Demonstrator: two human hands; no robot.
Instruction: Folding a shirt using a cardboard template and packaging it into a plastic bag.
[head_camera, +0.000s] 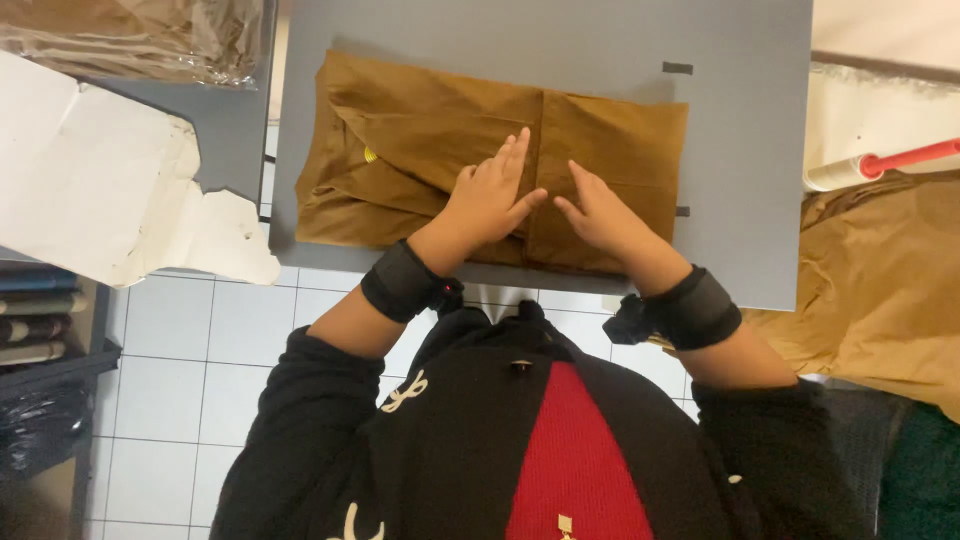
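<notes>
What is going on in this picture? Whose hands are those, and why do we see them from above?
The camera sits on a person's head and looks down, so you see their own two arms. Both wear black wristbands. The left hand and right hand lie flat, open, on a folded brown garment, which rests on a grey board. Neither hand grips anything. To the left lies white cardboard; to the right, more brown fabric and a lint roller with a red handle.
</notes>
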